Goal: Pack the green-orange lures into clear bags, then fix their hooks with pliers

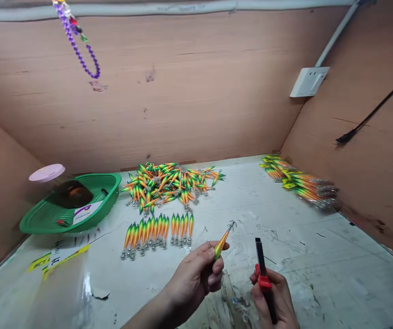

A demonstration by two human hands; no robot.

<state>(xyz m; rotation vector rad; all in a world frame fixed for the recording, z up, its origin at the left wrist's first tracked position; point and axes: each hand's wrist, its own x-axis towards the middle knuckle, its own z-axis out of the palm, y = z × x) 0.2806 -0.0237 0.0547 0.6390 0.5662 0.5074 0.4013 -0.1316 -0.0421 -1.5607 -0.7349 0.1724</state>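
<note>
My left hand (201, 269), low in the middle, is closed around the green nose of a squid jig (222, 243). The jig's orange body tilts up and to the right, its spiky hook crown on top. To its right, my right hand (275, 297) grips a red-and-black tool (263, 276) whose flat black end points upward; its exact kind is unclear. Left of my hands stand two groups of squid jigs in a row, the longer one (146, 233) and the shorter one (181, 227), hooks toward me. Behind them lies a heaped pile of the same jigs (169, 183).
A green basket (114, 183) with a dark round object and a label stands at left. Nearby lie clear plastic bags (64, 288) with yellow headers. Packed jigs (302, 183) lie against the right wall. Purple beads (76, 50) hang above. Black scraps (100, 296) dot the table.
</note>
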